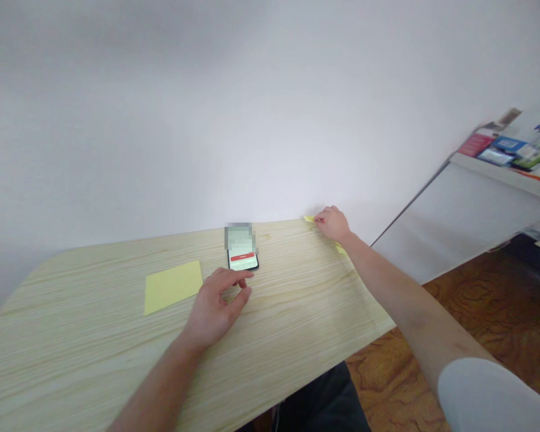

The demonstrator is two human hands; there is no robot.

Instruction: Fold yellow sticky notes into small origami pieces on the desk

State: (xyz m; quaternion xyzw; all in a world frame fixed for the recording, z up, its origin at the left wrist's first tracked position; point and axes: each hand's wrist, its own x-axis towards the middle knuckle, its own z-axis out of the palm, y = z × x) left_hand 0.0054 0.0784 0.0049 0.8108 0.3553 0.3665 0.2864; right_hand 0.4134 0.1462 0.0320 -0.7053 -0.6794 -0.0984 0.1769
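Note:
My right hand reaches to the back of the wooden table, by the wall. Its fingers are pinched together at a small piece of yellow paper. Partly hidden under my right wrist lies a second small yellow piece. My left hand hovers at or just above the tabletop, its index finger stretched out and the thumb apart, with nothing in it. Just beyond that index finger, a smartphone lies face up with its screen lit, its upper part blurred out. Left of the hand, a larger yellow sheet lies flat.
The pale wooden table meets a white wall at its back edge. To the right, a white shelf carries several boxes and packets. Below it is a brown patterned floor. My legs are under the front edge.

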